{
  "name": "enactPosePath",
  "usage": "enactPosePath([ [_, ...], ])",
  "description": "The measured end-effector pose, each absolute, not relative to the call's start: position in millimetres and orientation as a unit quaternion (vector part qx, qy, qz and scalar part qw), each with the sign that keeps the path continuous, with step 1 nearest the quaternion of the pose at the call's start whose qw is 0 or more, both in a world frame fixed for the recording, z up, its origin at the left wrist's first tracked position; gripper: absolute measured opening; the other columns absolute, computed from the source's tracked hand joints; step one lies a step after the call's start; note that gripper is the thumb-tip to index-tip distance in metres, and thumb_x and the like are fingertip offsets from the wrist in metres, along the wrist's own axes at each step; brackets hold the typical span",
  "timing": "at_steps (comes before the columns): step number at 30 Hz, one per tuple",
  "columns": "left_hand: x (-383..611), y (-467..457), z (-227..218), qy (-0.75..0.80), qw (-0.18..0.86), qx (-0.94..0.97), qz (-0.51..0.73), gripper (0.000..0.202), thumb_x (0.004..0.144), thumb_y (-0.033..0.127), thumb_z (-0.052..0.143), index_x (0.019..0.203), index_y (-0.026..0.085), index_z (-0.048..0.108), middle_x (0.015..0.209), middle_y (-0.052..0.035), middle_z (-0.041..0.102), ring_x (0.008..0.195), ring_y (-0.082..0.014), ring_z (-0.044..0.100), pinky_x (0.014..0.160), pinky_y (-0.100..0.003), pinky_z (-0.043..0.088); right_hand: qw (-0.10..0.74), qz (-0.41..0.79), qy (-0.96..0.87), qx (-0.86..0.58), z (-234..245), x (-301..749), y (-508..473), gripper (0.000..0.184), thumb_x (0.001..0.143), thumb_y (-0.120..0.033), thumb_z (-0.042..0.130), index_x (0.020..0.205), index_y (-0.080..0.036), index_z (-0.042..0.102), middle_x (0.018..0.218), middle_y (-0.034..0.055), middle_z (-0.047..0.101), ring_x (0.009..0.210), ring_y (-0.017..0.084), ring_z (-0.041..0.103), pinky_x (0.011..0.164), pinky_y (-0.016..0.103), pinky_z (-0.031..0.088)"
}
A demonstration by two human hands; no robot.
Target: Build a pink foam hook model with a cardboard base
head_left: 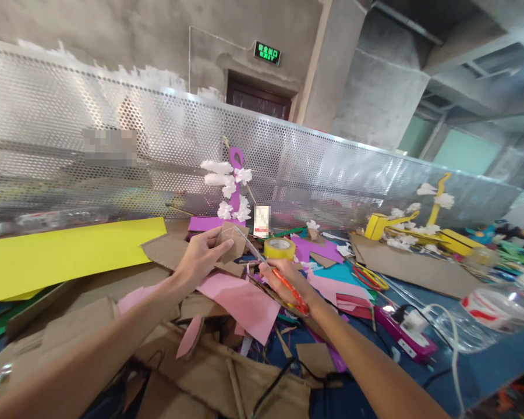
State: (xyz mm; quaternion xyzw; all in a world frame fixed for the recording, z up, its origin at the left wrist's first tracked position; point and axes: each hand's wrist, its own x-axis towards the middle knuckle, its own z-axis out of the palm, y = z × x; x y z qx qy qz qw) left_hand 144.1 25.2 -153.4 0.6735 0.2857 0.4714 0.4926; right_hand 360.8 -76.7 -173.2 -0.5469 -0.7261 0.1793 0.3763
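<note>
Pinched in my left hand (201,250) is a small piece of brown cardboard (231,247), tilted upward. My right hand (288,278) grips a pair of scissors (291,291) with orange-red handles. Their blades point up and left, with the tips at the cardboard's upper edge; I cannot tell whether they cut into it. A roll of yellow tape (279,249) lies just beyond my right hand. Below my hands is a sheet of pink paper (244,299). Behind the cardboard stands a purple paper shape (236,195) with white crumpled tufts attached.
A perforated metal screen (170,145) runs along the table's back. Yellow sheets (70,253) and cardboard scraps cover the left side. Toward the right are a purple power strip (406,334) with a white plug, a clear plastic bottle (471,323), and yellow models with white tufts (445,241).
</note>
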Motion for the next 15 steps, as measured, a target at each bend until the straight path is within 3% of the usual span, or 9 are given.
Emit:
enactPosePath([
  [6, 143.7, 25.5, -154.2, 0.28, 0.501, 0.681, 0.455, 0.056, 0.076, 0.054, 0.08, 0.115, 0.015, 0.074, 0.102, -0.011, 0.081, 0.086, -0.0285, 0.076, 0.069, -0.035, 0.062, 0.359, 0.183, -0.732, -0.549, -174.1, 363.6, -77.4, 0.06, 0.1, -0.071, 0.038, 0.076, -0.019, 0.057, 0.064, 0.0001, 0.055, 0.062, 0.016, 0.054, 0.06, 0.028, 0.04],
  [15, 146.0, 36.8, -168.1, 0.263, 0.536, 0.657, 0.461, 0.058, 0.075, 0.052, 0.084, 0.12, 0.018, 0.072, 0.103, -0.01, 0.081, 0.086, -0.0277, 0.078, 0.07, -0.035, 0.063, 0.369, 0.183, -0.724, -0.554, -170.4, 362.4, -78.8, 0.059, 0.099, -0.069, 0.045, 0.071, -0.018, 0.056, 0.067, 0.0006, 0.057, 0.065, 0.017, 0.056, 0.062, 0.027, 0.039],
])
